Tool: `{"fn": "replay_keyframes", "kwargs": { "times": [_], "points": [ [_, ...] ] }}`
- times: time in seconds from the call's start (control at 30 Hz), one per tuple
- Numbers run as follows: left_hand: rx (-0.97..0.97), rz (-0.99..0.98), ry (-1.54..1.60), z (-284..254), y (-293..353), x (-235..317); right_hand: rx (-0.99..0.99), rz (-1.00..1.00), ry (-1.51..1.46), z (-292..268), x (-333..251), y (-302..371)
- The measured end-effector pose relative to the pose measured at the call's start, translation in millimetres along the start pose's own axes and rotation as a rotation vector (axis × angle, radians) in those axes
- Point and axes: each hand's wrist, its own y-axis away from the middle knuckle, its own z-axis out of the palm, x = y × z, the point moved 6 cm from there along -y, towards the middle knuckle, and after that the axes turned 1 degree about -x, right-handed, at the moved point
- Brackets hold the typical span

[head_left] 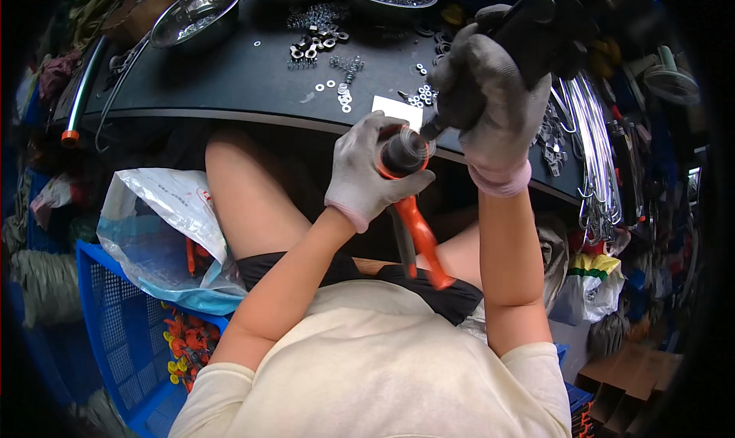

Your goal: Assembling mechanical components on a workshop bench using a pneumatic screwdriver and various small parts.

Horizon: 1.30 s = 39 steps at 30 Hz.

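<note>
My left hand [358,168], in a grey glove, is closed round a hand tool with orange handles [423,240] and a round black head. The handles hang down toward my lap, above the knees. My gloved right hand [498,105] grips a black power driver [545,31] raised over the table's front edge. Its dark tip reaches down to the black head, and I cannot tell whether they touch. The spot where they meet is blurred. Behind my left fingers a small white card [396,110] lies on the table.
The dark table [207,86] holds washers [346,99], nuts [310,49], springs [354,64] and metal bowls [197,17]. Long metal hooks [601,155] hang at the right. Left of my leg are a plastic bag [157,223] and a blue crate [115,315] with orange-and-yellow parts [187,342].
</note>
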Motion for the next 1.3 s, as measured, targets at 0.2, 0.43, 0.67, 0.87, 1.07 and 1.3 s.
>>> {"fn": "replay_keyframes", "kwargs": {
  "times": [0.2,0.43,0.67,0.87,1.07,1.3],
  "points": [
    [-0.075,-0.118,0.106,4.4,0.9,-9.7,0.128,-0.135,-0.154,-25.2,6.9,-3.7],
    [-0.122,-0.077,-0.156,5.9,3.4,-9.9,0.275,-0.090,-0.249,-40.4,-1.9,-7.9],
    [-0.162,-0.049,-0.304,-3.6,2.6,-0.7,0.267,-0.160,-0.406,-76.6,-42.3,0.5],
    [-0.119,-0.040,-0.300,-9.7,9.0,0.7,0.266,-0.241,-0.536,-87.6,-39.8,34.8],
    [-0.319,0.147,-0.358,-26.4,-13.5,42.1,0.359,-0.228,-0.540,-100.4,-41.6,71.3],
    [-0.721,0.263,-0.808,-8.0,-46.6,77.6,0.345,-0.246,-0.564,-118.6,-36.0,103.2]
  ]
}}
